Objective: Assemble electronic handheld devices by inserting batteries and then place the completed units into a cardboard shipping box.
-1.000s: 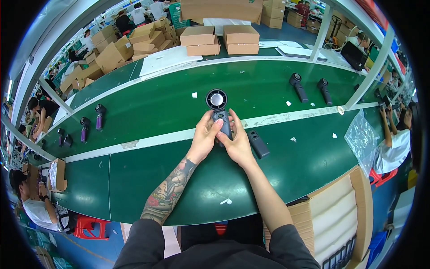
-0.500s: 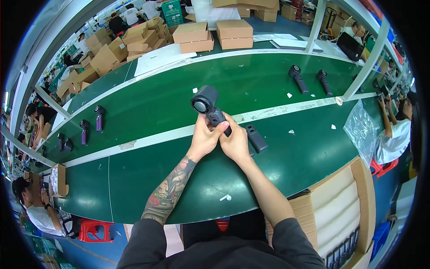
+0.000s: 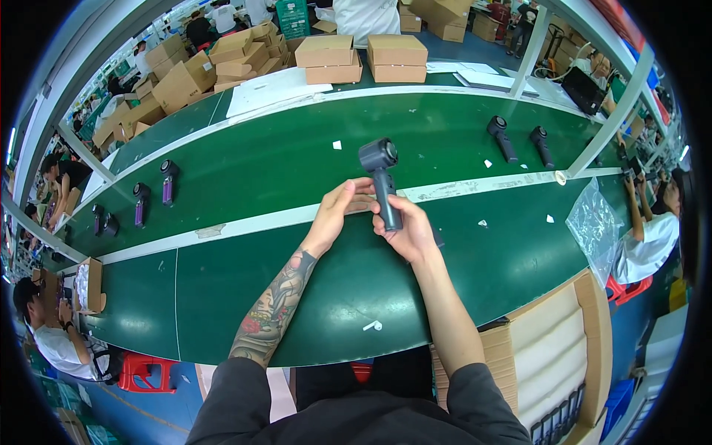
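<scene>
Upright above the green workbench, a dark grey handheld fan (image 3: 381, 182) has its round head at the top. My right hand (image 3: 410, 228) is closed round the lower part of its handle. Beside the handle, my left hand (image 3: 339, 211) is open, fingers stretched toward the fan and thumb apart; whether the fingertips touch it I cannot tell. Mostly hidden behind my right hand, part of a dark grey piece (image 3: 439, 238) lies on the bench. A small white earbud-shaped object (image 3: 373, 325) rests close to the bench's front edge.
Fans with purple handles (image 3: 167, 183) stand on the green belt at left; dark fans (image 3: 502, 139) lie on it at right. A white rail (image 3: 289, 216) divides belt and bench. At right are a clear plastic bag (image 3: 593, 222) and an opened carton (image 3: 593, 326). Co-workers sit on both sides.
The fan has turned, its head now facing right rather than toward me, and has shifted right. My left hand has let go and opened; my right hand now holds the handle alone.
</scene>
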A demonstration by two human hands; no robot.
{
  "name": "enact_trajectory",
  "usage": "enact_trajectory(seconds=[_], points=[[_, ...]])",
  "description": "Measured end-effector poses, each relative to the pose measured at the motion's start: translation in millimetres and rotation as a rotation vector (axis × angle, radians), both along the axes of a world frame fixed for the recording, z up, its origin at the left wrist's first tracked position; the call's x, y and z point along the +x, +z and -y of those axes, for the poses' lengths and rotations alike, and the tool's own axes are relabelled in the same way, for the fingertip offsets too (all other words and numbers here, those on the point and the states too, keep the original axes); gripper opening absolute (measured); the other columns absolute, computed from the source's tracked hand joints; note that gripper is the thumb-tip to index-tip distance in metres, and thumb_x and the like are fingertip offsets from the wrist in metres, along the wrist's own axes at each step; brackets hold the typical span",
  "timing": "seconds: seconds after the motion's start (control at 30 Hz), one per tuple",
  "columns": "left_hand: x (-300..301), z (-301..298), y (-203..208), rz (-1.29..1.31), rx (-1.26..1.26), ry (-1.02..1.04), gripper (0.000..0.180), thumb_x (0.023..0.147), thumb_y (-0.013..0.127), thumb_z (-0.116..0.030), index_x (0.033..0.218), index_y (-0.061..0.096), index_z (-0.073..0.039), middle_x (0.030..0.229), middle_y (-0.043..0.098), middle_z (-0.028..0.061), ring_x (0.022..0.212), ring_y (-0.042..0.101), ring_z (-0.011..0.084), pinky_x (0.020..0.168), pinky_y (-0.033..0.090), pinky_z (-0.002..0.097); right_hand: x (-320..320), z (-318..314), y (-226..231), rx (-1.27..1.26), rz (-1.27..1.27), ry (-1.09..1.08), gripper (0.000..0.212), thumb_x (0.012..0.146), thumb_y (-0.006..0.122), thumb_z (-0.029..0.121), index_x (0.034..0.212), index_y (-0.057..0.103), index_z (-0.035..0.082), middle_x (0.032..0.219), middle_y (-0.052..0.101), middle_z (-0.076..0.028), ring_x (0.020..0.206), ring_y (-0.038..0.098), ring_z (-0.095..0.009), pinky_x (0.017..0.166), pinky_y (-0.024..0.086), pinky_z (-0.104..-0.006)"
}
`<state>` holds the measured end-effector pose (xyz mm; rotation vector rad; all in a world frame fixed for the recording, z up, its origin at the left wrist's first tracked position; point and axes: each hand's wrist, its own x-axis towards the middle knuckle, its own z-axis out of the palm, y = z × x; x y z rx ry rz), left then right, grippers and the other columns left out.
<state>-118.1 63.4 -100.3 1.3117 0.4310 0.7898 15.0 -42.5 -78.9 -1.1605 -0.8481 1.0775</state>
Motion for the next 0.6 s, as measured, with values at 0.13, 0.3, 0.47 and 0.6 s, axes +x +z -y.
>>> enact_trajectory(seconds=[0.13, 0.3, 0.47, 0.6], points=[[0.7, 2.9, -6.3, -0.060, 0.182, 0.010, 0.043, 0.106, 0.052, -0.027, 0.137, 0.053, 0.002, 0.117, 0.066, 0.0145, 0.101, 0.066, 0.0192, 0.093, 0.051, 0.0306, -8.0, -1.5, 1.1, -0.054, 0.317, -0.105, 0.046, 0.093, 0.059, 0.011, 0.136, 0.050, 0.000, 0.104, 0.064, -0.017, 0.078, 0.063, -0.023, 0.070, 0.051, -0.0306], [1.1, -1.3, -13.4, -0.038, 0.143, 0.018, 0.047, 0.105, 0.053, -0.025, 0.142, 0.046, 0.002, 0.119, 0.065, 0.0161, 0.104, 0.066, 0.0214, 0.094, 0.051, 0.0315, -10.9, -5.6, -15.9, 0.313, 0.910, -0.171, 0.048, 0.086, 0.062, 0.012, 0.132, 0.052, -0.001, 0.114, 0.059, -0.020, 0.091, 0.060, -0.029, 0.080, 0.048, -0.0349], [-6.4, -22.5, -18.4, -0.055, 0.023, 0.215, 0.053, 0.101, 0.058, -0.026, 0.143, 0.042, 0.002, 0.118, 0.065, 0.0190, 0.104, 0.066, 0.0259, 0.094, 0.051, 0.0353, -16.3, 4.7, -11.2, 0.028, 1.440, -0.324, 0.047, 0.075, 0.062, 0.007, 0.121, 0.057, 0.002, 0.117, 0.053, -0.020, 0.104, 0.053, -0.036, 0.088, 0.043, -0.0403], [-11.7, -54.7, -25.1, -0.411, 0.462, 0.701, 0.059, 0.097, 0.060, -0.030, 0.142, 0.042, 0.002, 0.115, 0.064, 0.0221, 0.101, 0.066, 0.0319, 0.094, 0.049, 0.0423, 1.9, 12.6, -32.1, -0.201, 1.522, -0.096, 0.040, 0.073, 0.059, 0.003, 0.113, 0.059, 0.003, 0.112, 0.052, -0.020, 0.104, 0.052, -0.037, 0.087, 0.043, -0.0403]])
